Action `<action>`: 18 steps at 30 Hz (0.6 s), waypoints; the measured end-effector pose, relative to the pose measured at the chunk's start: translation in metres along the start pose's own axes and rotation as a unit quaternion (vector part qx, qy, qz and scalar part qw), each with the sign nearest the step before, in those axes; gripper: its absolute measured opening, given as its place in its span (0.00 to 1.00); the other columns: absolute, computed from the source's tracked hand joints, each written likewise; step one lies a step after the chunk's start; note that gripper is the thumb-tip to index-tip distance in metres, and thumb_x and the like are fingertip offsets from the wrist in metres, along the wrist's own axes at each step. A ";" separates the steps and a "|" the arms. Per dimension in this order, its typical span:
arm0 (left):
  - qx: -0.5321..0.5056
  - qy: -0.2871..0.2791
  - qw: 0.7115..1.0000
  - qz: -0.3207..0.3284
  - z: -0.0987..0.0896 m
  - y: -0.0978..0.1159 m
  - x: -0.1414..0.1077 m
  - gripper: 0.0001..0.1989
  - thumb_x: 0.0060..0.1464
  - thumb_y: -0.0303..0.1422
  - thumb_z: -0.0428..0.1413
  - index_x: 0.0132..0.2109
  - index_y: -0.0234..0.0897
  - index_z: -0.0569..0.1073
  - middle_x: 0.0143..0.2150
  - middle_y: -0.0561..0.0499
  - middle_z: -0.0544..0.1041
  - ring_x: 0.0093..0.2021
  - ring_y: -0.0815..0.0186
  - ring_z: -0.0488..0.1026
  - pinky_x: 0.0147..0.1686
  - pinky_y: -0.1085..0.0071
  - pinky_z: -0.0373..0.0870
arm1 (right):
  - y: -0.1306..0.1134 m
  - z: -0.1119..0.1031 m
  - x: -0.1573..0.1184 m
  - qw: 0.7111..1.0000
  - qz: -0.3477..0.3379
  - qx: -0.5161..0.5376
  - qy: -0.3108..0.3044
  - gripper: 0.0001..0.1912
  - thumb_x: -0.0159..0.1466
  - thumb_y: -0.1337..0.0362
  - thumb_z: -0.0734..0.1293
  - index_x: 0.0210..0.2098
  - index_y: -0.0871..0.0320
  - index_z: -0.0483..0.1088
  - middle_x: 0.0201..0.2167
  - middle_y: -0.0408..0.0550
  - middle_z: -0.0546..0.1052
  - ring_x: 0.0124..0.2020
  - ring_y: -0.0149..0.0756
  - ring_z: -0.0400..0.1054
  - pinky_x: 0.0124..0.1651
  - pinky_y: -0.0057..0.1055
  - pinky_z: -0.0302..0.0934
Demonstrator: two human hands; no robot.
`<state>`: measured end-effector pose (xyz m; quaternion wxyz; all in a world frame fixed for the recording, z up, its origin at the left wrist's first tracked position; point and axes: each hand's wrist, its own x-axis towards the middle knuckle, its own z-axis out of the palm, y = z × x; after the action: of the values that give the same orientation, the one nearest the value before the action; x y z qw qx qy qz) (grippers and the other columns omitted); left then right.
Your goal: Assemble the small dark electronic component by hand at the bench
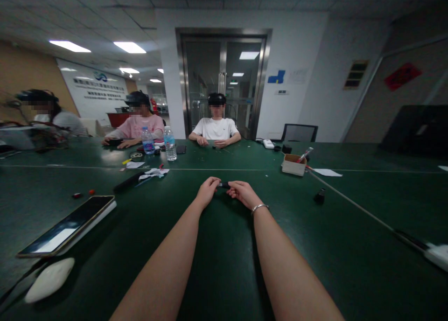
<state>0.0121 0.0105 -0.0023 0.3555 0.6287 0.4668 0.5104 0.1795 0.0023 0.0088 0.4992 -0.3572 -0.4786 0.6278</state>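
Both my arms reach forward over the dark green table (pixel 224 246). Between my hands is a small dark object (pixel 223 185), with a lighter bit at its left end. My left hand (pixel 209 190) pinches its left end between thumb and fingers. On the other side my right hand (pixel 243 193), with a silver bangle at the wrist, has its fingers closed on the right end. The object is too small to name. My fingertips hide both of its ends.
A phone (pixel 70 227) and a white rounded object (pixel 51 280) lie at the left. Bottles (pixel 170 146), papers (pixel 154 173) and a small box (pixel 294 166) stand or lie farther off. Three people sit beyond. A cable (pixel 353 202) crosses the right side.
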 end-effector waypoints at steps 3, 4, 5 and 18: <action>-0.003 -0.009 1.000 0.003 0.000 -0.003 0.002 0.14 0.53 0.38 0.48 0.39 0.35 0.72 0.30 0.50 0.73 0.30 0.69 0.68 0.29 0.73 0.63 | 0.000 0.000 0.001 1.000 0.001 -0.001 -0.002 0.06 0.56 0.68 0.69 0.28 0.66 0.71 0.19 0.49 0.73 0.18 0.25 0.65 0.18 0.18 0.58; -0.002 -0.008 1.000 0.005 0.000 -0.003 0.003 0.13 0.52 0.38 0.48 0.39 0.35 0.72 0.31 0.50 0.74 0.30 0.69 0.69 0.30 0.74 0.63 | 0.000 0.000 0.001 1.000 0.001 0.000 -0.004 0.06 0.56 0.68 0.69 0.28 0.66 0.71 0.19 0.49 0.73 0.19 0.25 0.65 0.18 0.19 0.58; -0.002 -0.006 1.000 0.005 0.000 -0.004 0.003 0.13 0.51 0.37 0.49 0.39 0.35 0.72 0.32 0.50 0.74 0.31 0.68 0.69 0.30 0.74 0.64 | 0.000 -0.001 0.001 1.000 0.002 0.000 -0.005 0.06 0.56 0.68 0.69 0.29 0.66 0.71 0.19 0.49 0.73 0.19 0.25 0.65 0.18 0.19 0.58; 0.005 -0.021 1.000 -0.015 0.000 0.000 0.002 0.14 0.53 0.37 0.47 0.39 0.34 0.72 0.25 0.52 0.71 0.25 0.70 0.66 0.26 0.74 0.61 | 0.001 -0.002 0.002 1.000 -0.003 0.003 -0.005 0.07 0.55 0.68 0.70 0.30 0.67 0.70 0.19 0.49 0.73 0.19 0.25 0.65 0.19 0.18 0.59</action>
<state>0.0125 0.0123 -0.0013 0.3701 0.6340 0.4709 0.4892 0.1805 0.0042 0.0073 0.4997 -0.3513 -0.4805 0.6293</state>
